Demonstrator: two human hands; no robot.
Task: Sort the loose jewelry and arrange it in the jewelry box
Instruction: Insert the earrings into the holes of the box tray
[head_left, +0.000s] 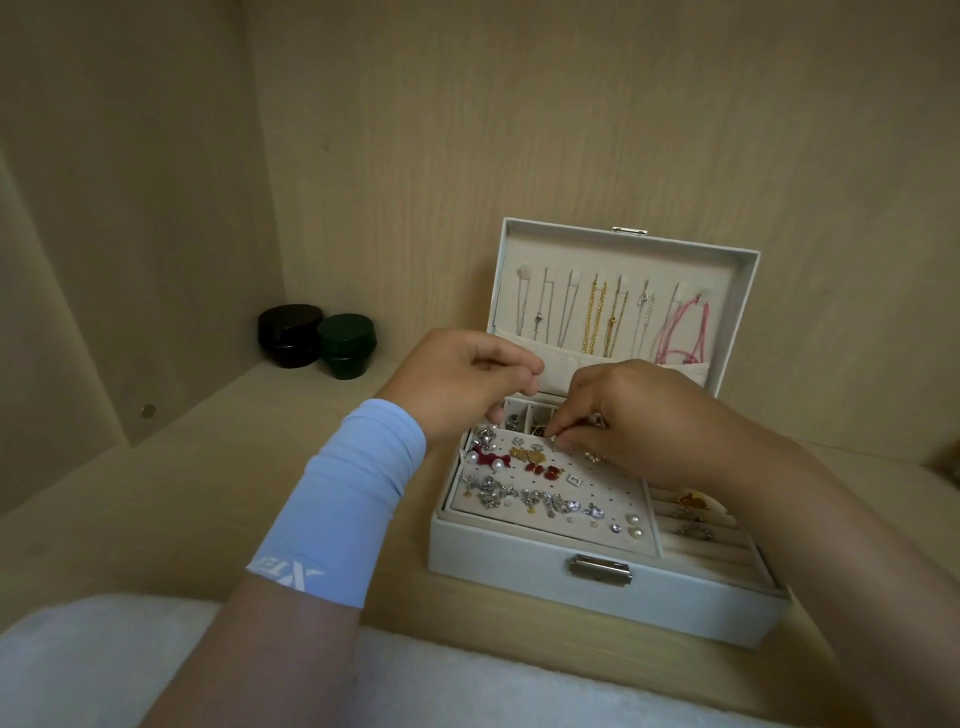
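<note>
A pale grey jewelry box (498, 558) stands open on the wooden shelf. Several necklaces (597, 317) and a pink cord hang inside its raised lid. The beige perforated earring pad (608, 499) carries several silver, pearl, gold and red earrings. My right hand (639, 415) pinches a small silver earring (553, 440) at the pad's far edge. My left hand (462, 384) hovers beside it over the back compartments with its fingers curled; whether it holds anything is hidden. Ring rolls (696, 525) at the right hold a few pieces.
Two dark round lidded jars (317, 338), one black and one green, sit in the back left corner of the shelf. Wooden walls close the shelf behind and to the left. A white fuzzy cloth (104, 665) lies along the front edge.
</note>
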